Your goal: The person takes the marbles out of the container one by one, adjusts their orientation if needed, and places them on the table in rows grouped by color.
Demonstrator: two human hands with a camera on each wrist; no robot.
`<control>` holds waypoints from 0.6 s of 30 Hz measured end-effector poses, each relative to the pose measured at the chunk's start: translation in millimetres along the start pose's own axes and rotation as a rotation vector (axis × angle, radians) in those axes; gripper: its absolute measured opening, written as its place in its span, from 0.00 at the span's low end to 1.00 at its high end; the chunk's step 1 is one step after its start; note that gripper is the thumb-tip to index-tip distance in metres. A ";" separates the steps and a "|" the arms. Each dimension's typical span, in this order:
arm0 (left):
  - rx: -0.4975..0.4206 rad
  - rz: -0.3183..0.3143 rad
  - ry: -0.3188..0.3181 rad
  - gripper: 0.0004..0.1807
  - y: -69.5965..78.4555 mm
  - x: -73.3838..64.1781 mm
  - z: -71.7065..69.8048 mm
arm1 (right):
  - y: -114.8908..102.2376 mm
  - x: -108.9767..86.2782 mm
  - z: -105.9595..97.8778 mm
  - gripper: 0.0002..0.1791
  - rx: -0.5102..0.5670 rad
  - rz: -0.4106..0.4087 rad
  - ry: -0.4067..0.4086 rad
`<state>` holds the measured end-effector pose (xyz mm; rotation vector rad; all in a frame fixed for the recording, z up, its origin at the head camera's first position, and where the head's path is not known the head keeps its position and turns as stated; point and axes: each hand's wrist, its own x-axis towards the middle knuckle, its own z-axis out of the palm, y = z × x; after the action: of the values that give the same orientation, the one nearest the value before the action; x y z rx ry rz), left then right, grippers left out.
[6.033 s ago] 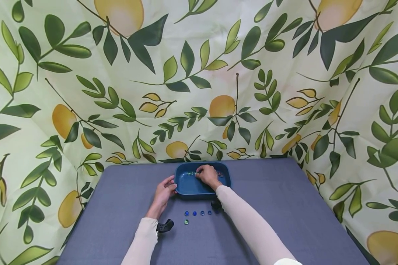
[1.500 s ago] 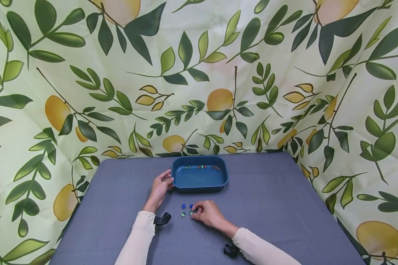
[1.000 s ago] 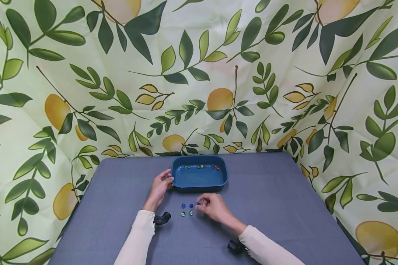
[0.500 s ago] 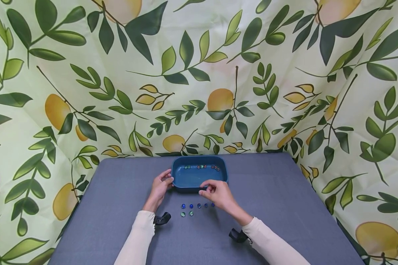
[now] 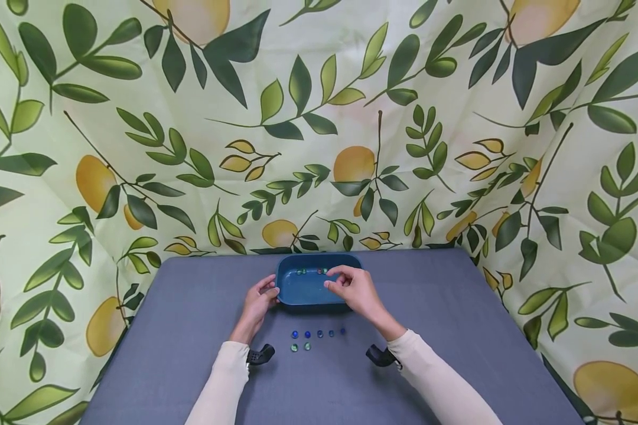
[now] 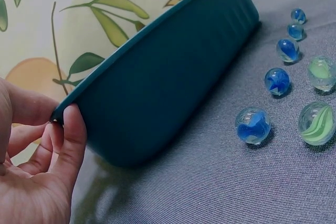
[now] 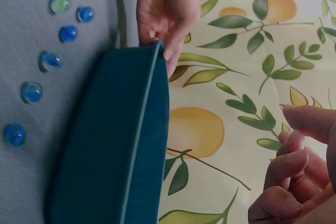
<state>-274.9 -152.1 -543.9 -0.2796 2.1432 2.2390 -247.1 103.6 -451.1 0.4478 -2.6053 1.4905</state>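
Note:
My left hand (image 5: 257,304) pinches the near left rim of a dark blue tray (image 5: 301,293), thumb outside, as the left wrist view shows. Above the tray's right side hovers my right hand (image 5: 358,292); its fingers are loosely bent, with nothing seen between thumb and fingertips in the right wrist view. In front of the tray, several blue glass marbles (image 6: 277,81) form a row on the cloth. Two green-swirled marbles (image 6: 316,124) lie in a second row nearer the body, below the leftmost blue ones. Inside the tray are green marbles (image 5: 301,271) and a red one (image 5: 319,271); my right hand hides the rest.
A grey cloth (image 5: 202,330) covers the table. Behind and at both sides hangs a curtain (image 5: 303,159) printed with lemons and leaves. Black wrist devices (image 5: 381,356) sit at both cuffs.
The right hand set a second green marble beside the first, then passed along the blue row and rose over the tray. The left hand has stayed at the rim.

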 end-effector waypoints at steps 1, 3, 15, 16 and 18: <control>-0.001 0.002 -0.001 0.25 -0.1 0.1 -0.4 | -0.2 2.1 0.1 0.10 0.001 -0.005 0.003; -0.005 0.002 0.000 0.26 0.1 0.3 -1.3 | -0.7 6.4 0.5 0.11 0.001 -0.011 0.008; -0.004 0.007 0.007 0.25 3.3 -0.6 -1.0 | 7.9 33.4 1.0 0.12 -0.023 -0.004 0.071; -0.007 0.000 0.008 0.25 3.0 -0.4 -0.8 | 9.4 35.5 1.4 0.13 -0.026 0.000 0.073; -0.003 -0.003 0.006 0.25 1.4 0.1 -0.6 | 12.5 39.9 2.2 0.14 -0.032 0.006 0.075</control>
<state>-275.1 -152.8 -542.5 -0.2899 2.1408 2.2426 -288.7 99.6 -453.1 0.3739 -2.5709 1.4359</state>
